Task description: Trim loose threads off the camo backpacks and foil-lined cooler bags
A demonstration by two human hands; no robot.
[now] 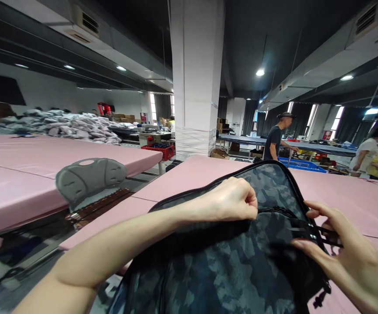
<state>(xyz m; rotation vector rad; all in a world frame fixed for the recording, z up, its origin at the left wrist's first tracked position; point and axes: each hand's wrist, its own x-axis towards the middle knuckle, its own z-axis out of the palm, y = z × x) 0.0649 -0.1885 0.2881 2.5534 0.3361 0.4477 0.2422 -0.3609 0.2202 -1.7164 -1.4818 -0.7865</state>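
A dark camouflage backpack point(231, 261) with black piping fills the lower middle of the view, tilted against the edge of a pink-covered table point(195, 170). My left hand point(236, 199) reaches across it, fingers curled into a fist at the end of the pocket's black zipper point(278, 211). Whatever those fingers pinch is hidden. On the bag's right edge, my right hand point(345, 248) grips the side, thumb on the front and fingers round the edge. Between them is a black side strap with a buckle point(313, 231). A black cord end or clip point(321, 296) dangles below.
A grey-backed chair point(90, 179) with a brown slatted seat stands at the left, beside another pink table point(18, 152). Bundles are heaped point(77, 126) behind. A white pillar point(197, 78) rises ahead. Beyond it, one person point(274, 139) stands near a blue crate point(301, 164); others are far right.
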